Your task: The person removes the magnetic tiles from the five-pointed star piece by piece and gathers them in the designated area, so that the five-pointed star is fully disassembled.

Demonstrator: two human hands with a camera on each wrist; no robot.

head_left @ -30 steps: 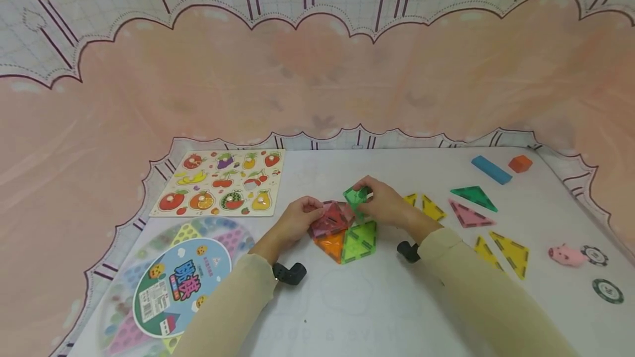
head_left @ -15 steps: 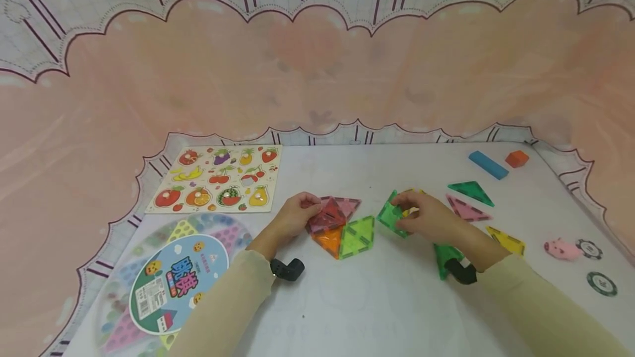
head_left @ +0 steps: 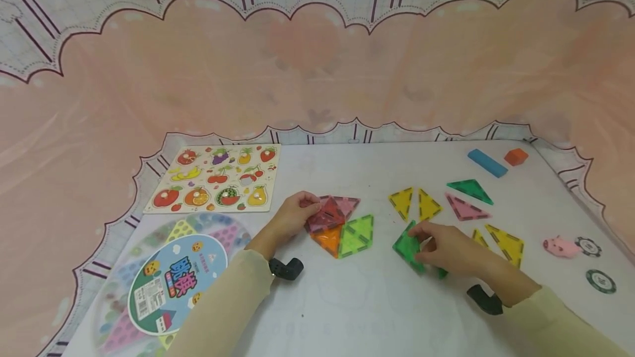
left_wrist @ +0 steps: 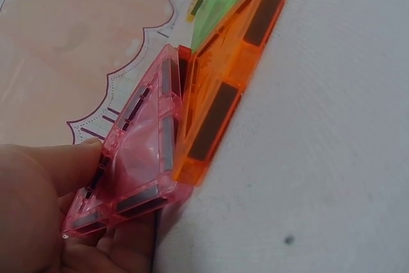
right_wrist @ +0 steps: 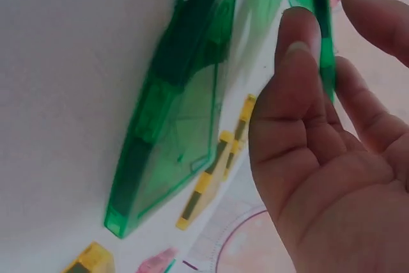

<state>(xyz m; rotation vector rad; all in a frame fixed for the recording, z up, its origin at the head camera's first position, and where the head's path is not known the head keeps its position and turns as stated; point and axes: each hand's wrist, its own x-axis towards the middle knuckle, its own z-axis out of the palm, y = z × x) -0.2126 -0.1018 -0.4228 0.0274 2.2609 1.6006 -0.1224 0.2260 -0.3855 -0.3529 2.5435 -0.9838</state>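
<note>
At the table's middle my left hand (head_left: pixel 292 216) pinches a pink triangular magnetic tile (left_wrist: pixel 137 151), thumb on one side and fingers under it. That tile stands tilted against an orange tile (left_wrist: pixel 223 87) in the left wrist view. A red tile (head_left: pixel 333 211) and light green tiles (head_left: pixel 358 234) belong to the same cluster. To the right, my right hand (head_left: pixel 453 249) holds a green magnetic tile (head_left: pixel 407 247) between thumb and fingers, tilted and apart from the cluster. Another green tile (right_wrist: pixel 182 119) is close by, mostly hidden by the hand in the head view.
Yellow tiles (head_left: pixel 401 203), a pink triangle (head_left: pixel 466 208) and a green triangle (head_left: pixel 471 190) lie right. Beyond are a blue block (head_left: pixel 488 163), an orange block (head_left: pixel 516 157), a toy pig (head_left: pixel 560 247) and chips (head_left: pixel 601 281). Left are a fruit puzzle (head_left: pixel 213 180) and a round game box (head_left: pixel 178 285).
My right hand has carried the green tile away from the cluster, rightward and toward me. The left hand keeps its hold on the pink tile in nearly the same place.
</note>
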